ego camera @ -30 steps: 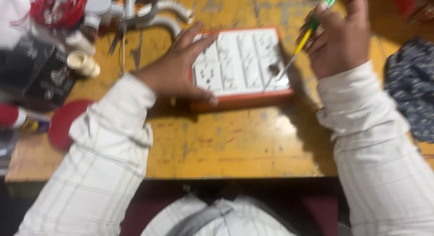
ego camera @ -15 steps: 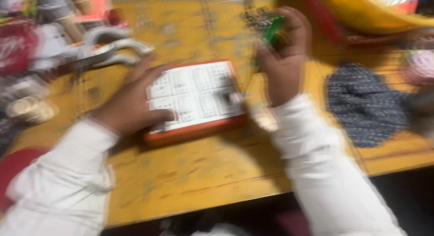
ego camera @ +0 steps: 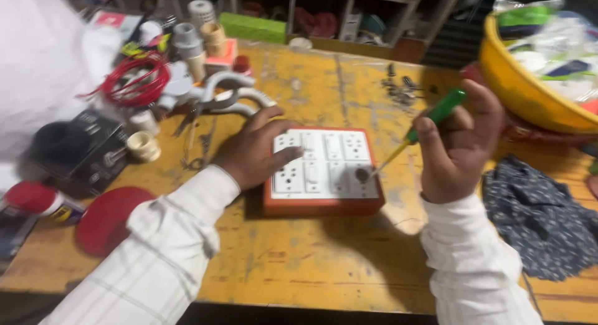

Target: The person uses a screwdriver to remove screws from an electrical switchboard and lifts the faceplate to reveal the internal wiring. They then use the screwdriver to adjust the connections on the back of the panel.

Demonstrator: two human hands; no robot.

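While the left hand (ego camera: 252, 152) lay flat with its fingers spread loosely over the near-left part of the switchboard (ego camera: 324, 169), its fingertips rested on the white faceplate beside the sockets and it gripped nothing. The board, a white panel of switches and sockets set in an orange-red box, sat on the worn yellow table (ego camera: 311, 263), directly under those fingers and just left of the other hand. The right hand (ego camera: 458, 150) was curled tight around a screwdriver (ego camera: 416, 133) with a green handle and a yellow shank; the handle stuck up past the thumb and forefinger, and the shank slanted down and away to the left of the fingers, its tip meeting a dark round spot on the faceplate's right side. Beyond the left fingertips lay white curved pipe fittings (ego camera: 233, 94), a coil of red wire (ego camera: 134, 82) and some pale threaded fittings. Behind the left wrist sat a red disc (ego camera: 112, 219) and a black box (ego camera: 87, 150). To the right of the right hand lay a dark patterned cloth (ego camera: 542, 219), and above it stood a yellow basin (ego camera: 529, 82). A few loose screws (ego camera: 398, 88) were scattered beyond the right fingers.
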